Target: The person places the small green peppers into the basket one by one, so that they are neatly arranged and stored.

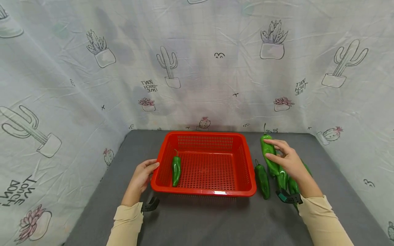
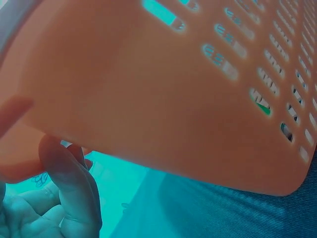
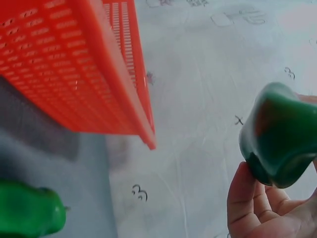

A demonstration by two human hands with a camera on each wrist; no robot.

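A green chili pepper (image 1: 268,150), its stem pointing up, is held between the thumb and fingers of my right hand (image 1: 287,160), to the right of the red plastic basket (image 1: 212,191). In the right wrist view, that pepper (image 3: 282,134) is raised off the table. My left hand (image 1: 143,176) grips the basket's left rim, and the left wrist view shows its fingers (image 2: 69,183) curled at the rim's edge. One green pepper (image 1: 176,171) lies inside the basket, near its left wall.
On the grey table (image 1: 197,222), another pepper (image 1: 262,181) lies just right of the basket. Several more peppers (image 1: 282,177) lie under my right hand and wrist, partly hidden. A white cloth printed with cacti (image 1: 197,68) hangs behind and at both sides.
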